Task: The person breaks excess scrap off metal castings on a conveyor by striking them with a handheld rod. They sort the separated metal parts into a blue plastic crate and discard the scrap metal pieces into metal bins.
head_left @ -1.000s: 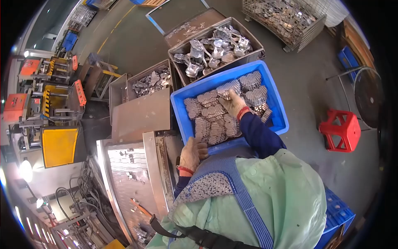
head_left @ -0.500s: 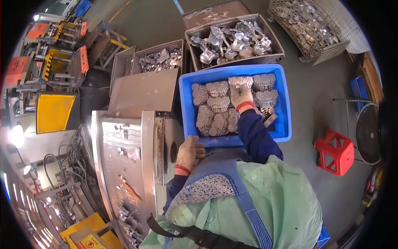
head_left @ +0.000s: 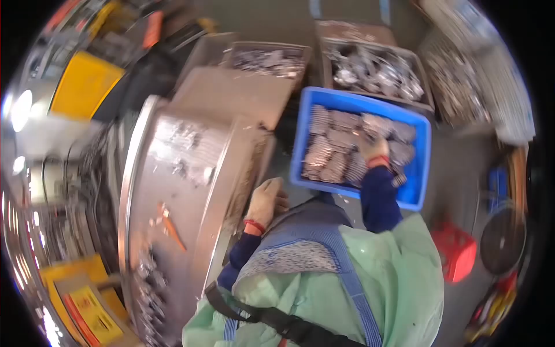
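**My right hand on a stack in the blue bin, my left hand outside it**

My gloved right hand [head_left: 373, 147] reaches into the one blue bin [head_left: 417, 168], its fingers bent down over a ridged metal stack [head_left: 377, 123] at the bin's far side. Blur hides the fingertips, so I cannot tell whether they clamp it or only touch it. My gloved left hand [head_left: 267, 202] is well apart from the right, just outside the bin's near left corner, with fingers loosely curled; I cannot tell whether its palm holds anything.

I count roughly nine ridged stacks in the bin, but blur keeps me from an exact number. Beyond the bin's far edge is one box of silvery castings [head_left: 399, 103]; their number I cannot make out. Farther left is one box of scrap [head_left: 306, 61], and beyond the bin's far right corner, one wire cage [head_left: 471, 115] of metal pieces. Left of the bin, one metal worktable [head_left: 196, 225] bears one orange tool [head_left: 171, 228]. One red stool [head_left: 457, 251] is near the bin's near right corner.
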{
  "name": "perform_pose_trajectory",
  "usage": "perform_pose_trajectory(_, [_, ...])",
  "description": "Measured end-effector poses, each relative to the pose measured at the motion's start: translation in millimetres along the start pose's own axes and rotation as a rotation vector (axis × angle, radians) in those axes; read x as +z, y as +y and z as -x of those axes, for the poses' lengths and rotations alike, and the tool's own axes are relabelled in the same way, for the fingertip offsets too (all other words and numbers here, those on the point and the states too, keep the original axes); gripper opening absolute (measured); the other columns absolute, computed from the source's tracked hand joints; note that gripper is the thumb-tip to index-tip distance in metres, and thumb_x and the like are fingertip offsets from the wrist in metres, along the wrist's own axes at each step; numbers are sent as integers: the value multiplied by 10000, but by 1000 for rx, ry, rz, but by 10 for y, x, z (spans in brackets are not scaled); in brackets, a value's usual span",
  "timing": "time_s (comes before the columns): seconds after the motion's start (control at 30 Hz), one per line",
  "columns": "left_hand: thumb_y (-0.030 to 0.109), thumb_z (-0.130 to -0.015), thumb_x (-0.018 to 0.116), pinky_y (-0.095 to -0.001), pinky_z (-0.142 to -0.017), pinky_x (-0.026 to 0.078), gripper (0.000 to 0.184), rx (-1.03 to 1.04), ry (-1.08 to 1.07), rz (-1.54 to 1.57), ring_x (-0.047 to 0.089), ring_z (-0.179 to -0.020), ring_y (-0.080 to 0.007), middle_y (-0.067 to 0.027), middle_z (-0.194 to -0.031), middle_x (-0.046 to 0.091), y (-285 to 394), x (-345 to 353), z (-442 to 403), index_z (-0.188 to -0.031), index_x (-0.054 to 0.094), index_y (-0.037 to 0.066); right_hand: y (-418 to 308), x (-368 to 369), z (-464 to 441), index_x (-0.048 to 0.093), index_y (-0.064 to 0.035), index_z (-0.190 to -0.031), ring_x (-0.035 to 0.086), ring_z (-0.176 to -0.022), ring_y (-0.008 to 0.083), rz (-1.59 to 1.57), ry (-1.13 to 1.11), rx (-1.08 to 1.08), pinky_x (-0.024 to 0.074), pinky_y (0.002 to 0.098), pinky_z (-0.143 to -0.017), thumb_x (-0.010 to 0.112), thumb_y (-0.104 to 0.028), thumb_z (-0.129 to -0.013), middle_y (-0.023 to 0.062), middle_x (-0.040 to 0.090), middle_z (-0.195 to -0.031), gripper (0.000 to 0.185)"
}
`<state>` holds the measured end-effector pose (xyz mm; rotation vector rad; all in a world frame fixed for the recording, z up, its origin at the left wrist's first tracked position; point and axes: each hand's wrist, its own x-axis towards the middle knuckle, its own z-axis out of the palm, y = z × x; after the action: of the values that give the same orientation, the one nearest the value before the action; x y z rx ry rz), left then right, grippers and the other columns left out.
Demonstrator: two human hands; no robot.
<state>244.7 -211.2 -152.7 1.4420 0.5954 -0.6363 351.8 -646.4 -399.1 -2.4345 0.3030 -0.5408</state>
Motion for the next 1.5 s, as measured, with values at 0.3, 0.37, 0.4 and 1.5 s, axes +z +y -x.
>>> perform_pose_trajectory(0.3, [375,-1040,662,-566,-896,613,471,238,1225,-551,782,-1046,-453,-265,-1137,790,-499,-2585,465,-1394,694,66,-1725,256,408,466,-15,-1621,541,-1487,346,3626,212,-2334,496,522,-1251,607,-323,-1171,175,580,-1545,563])
perform_pose_trajectory(0.37, [356,-1023,665,-593,-904,614,497,35,1323,-677,775,-1058,-481,-295,-1157,773,-702,-3077,691,-1452,657,107,-1908,588,661,661,-39,-1341,692,-1226,297,3750,1066,-1656,596,445,-1049,708,-352,-1128,99,712,-1275,382])
perform_pose_trajectory(0.4, [358,-1010,673,-595,-914,614,531,-36,1312,-695,774,-1067,-480,-294,-1170,769,-778,-3250,784,-1484,634,124,-2342,580,737,676,-57,-1271,709,-1157,281,3768,1116,-1893,600,432,-995,717,-342,-1123,83,717,-1210,324])
perform_pose_trajectory(1.5, [305,-960,731,-514,-928,581,381,90,1465,-120,762,-1056,-456,-269,-1080,788,-1341,-5124,1474,-1229,773,38,-5829,1713,2042,625,-81,-1224,706,-1053,308,2012,3334,-1277,636,412,-855,673,-185,-1135,120,664,-1147,146])
